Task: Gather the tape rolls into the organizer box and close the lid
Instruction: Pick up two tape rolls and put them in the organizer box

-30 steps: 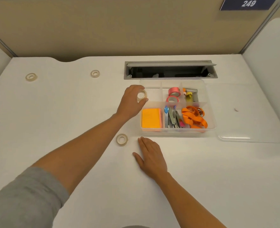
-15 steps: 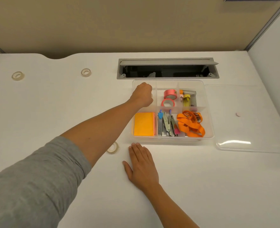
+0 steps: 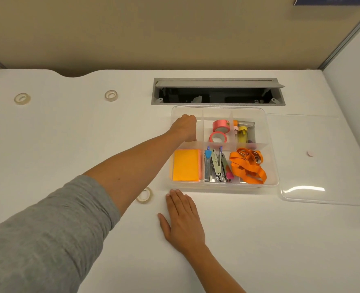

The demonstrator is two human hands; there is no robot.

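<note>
Left hand [image 3: 184, 127] reaches into the back-left compartment of the clear organizer box [image 3: 271, 166], fingers curled, whether clamped on anything I cannot tell; right hand [image 3: 183, 220] lies flat and spread on the white desk [image 3: 69, 144], just in front of the box; one tape roll [image 3: 144, 195] sits beside it, two more, [image 3: 22, 98] and [image 3: 111, 95], far back left; the lid [image 3: 323, 161] lies off, right of the box.

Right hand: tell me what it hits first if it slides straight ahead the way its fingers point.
The right hand lies flat on the desk, fingers aimed at the organizer box. Sliding straight on, it would likely meet the box's clear front wall first, below the orange sticky notes.
</note>
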